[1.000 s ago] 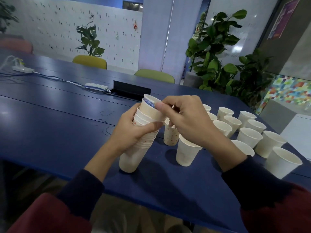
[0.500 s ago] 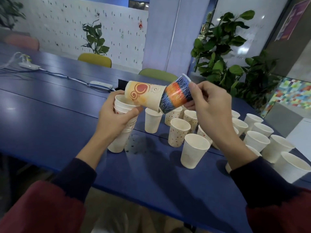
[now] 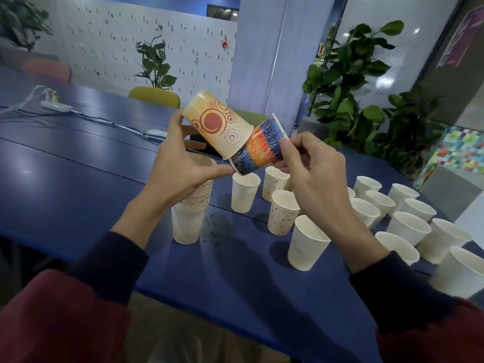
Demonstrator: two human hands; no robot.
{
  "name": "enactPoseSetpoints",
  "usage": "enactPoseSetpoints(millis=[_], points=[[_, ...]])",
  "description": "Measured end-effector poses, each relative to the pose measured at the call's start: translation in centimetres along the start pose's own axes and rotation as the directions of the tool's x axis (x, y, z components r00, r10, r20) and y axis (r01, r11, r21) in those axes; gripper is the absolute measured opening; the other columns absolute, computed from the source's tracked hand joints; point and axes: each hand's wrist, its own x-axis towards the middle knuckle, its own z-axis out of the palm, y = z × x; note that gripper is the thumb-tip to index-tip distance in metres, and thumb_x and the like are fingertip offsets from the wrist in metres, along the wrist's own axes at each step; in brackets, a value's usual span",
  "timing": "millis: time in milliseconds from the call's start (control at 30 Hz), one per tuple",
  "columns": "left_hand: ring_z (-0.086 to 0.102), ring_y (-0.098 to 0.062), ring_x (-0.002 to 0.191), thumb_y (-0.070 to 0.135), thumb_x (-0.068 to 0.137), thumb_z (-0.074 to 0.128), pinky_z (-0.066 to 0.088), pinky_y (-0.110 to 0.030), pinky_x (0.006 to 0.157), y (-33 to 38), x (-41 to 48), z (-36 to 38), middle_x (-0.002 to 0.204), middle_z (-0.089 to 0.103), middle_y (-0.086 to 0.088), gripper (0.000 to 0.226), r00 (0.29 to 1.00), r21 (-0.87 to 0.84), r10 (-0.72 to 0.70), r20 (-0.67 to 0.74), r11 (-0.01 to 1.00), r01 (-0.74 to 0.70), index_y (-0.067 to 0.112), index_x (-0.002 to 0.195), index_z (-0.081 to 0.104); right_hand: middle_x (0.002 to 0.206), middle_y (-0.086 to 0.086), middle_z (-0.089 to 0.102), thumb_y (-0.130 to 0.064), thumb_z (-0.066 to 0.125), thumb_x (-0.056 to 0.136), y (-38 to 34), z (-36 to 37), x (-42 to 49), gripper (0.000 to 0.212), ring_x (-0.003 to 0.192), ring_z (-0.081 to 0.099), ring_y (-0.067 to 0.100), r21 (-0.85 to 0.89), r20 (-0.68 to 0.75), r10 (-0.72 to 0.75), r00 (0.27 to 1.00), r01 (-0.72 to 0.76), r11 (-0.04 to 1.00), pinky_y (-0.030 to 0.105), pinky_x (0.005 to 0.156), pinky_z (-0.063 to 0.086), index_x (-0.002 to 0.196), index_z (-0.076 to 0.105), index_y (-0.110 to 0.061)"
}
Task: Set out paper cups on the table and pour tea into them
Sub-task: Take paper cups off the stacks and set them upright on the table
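Cups, two of them printed, come apart in mid-air above the blue table [image 3: 78, 179]: the right hand [image 3: 314, 179] pinches the rim of a blue-and-orange cup [image 3: 258, 150], whose base is still nested in the mouth of a cream cup [image 3: 217, 127] with a red swirl. The left hand [image 3: 180, 169] steadies the cream cup with its fingertips while also wrapped round the stack of plain cups [image 3: 191, 205], which stands on the table. A second ago both hands were closed on the top of that stack; the printed pair has since been lifted clear and tilted sideways. Some twenty cups already stand open near the right edge (none shows tea yet, and no teapot is in view), so setting-out looks nearly done and pouring not begun.
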Motion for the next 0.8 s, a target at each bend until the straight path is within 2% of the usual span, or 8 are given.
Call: enactPoseSetpoints(millis=[100,200,267,333,467,567,700,800], points=[[0.060,-0.002,0.114,0.060,0.046,0.091,0.053,-0.046,0.097,0.5,0.6,-0.4,0.132,0.056,0.013,0.138,0.999,0.023,0.034,-0.003,0.999,-0.034,0.024,0.155,0.015,0.079,-0.006,0.072,-0.029,0.056,0.103,-0.3,-0.1,0.2,0.023,0.078,0.072,0.012,-0.007,-0.013,-0.025,1.000,0.024,1.000,0.046,0.076,0.058,0.092,0.068,-0.013],[0.051,-0.004,0.129,0.067,0.045,0.091,0.050,-0.047,0.103,1.2,0.8,-0.2,0.145,0.045,0.015,0.158,0.996,0.068,0.072,-0.045,0.995,-0.068,0.025,0.157,-0.013,0.080,-0.006,0.073,-0.029,0.056,0.104,-0.2,-0.2,0.4,0.023,0.078,0.072,0.008,-0.013,-0.019,-0.013,1.000,0.013,1.000,0.046,0.077,0.059,0.093,0.068,-0.013],[0.042,-0.004,0.137,0.068,0.045,0.091,0.044,-0.041,0.108,1.8,1.0,-0.2,0.156,0.031,0.008,0.164,0.991,0.111,0.120,-0.065,0.987,-0.113,0.022,0.156,-0.020,0.081,-0.005,0.073,-0.030,0.055,0.104,0.0,-0.3,0.4,0.023,0.078,0.073,0.009,-0.006,-0.028,0.004,1.000,-0.004,1.000,0.046,0.077,0.060,0.093,0.068,-0.013],[0.040,0.001,0.132,0.063,0.048,0.091,0.041,-0.032,0.104,2.7,0.9,-0.2,0.153,0.025,0.012,0.159,0.986,0.168,0.162,-0.049,0.974,-0.152,0.019,0.157,-0.016,0.079,-0.004,0.073,-0.031,0.056,0.103,0.2,-0.6,0.5,0.023,0.077,0.073,0.012,0.003,-0.040,0.019,0.999,-0.019,1.000,0.048,0.077,0.059,0.093,0.068,-0.014],[0.049,-0.010,0.119,0.058,0.054,0.090,0.052,-0.042,0.092,3.8,1.0,0.1,0.143,0.040,0.006,0.127,0.975,0.256,0.220,0.033,0.941,-0.221,0.028,0.155,0.018,0.077,-0.005,0.072,-0.031,0.058,0.101,0.4,-1.1,0.7,0.020,0.076,0.072,0.017,0.007,-0.071,0.014,0.997,-0.014,1.000,0.049,0.076,0.059,0.089,0.067,-0.019],[0.053,-0.016,0.112,0.056,0.054,0.092,0.052,-0.043,0.091,4.3,1.2,0.9,0.135,0.047,0.001,0.117,0.983,0.275,0.185,-0.022,0.946,-0.172,0.020,0.146,0.030,0.078,-0.005,0.072,-0.031,0.059,0.101,0.5,-1.5,0.6,0.019,0.076,0.071,0.019,-0.009,-0.096,0.000,0.995,-0.001,1.000,0.049,0.076,0.059,0.087,0.066,-0.021],[0.050,-0.013,0.112,0.069,0.054,0.085,0.048,-0.033,0.094,6.7,1.3,2.3,0.125,0.042,0.001,0.107,0.987,0.204,-0.004,-0.159,0.978,0.037,0.012,0.133,0.042,0.077,0.001,0.070,-0.031,0.058,0.099,1.4,-2.0,0.3,0.025,0.073,0.068,0.022,-0.144,-0.086,-0.046,0.995,0.034,0.989,0.050,0.071,0.055,0.087,0.067,-0.012],[0.058,-0.016,0.108,0.082,0.054,0.075,0.053,-0.037,0.089,7.7,1.5,3.3,0.119,0.054,0.001,0.100,0.975,0.144,-0.215,-0.059,0.964,0.222,0.015,0.123,0.050,0.078,-0.001,0.070,-0.030,0.061,0.099,2.0,-2.0,-0.6,0.022,0.072,0.063,0.018,-0.279,0.020,-0.048,0.999,0.052,0.959,0.041,0.070,0.051,0.083,0.065,-0.015]])
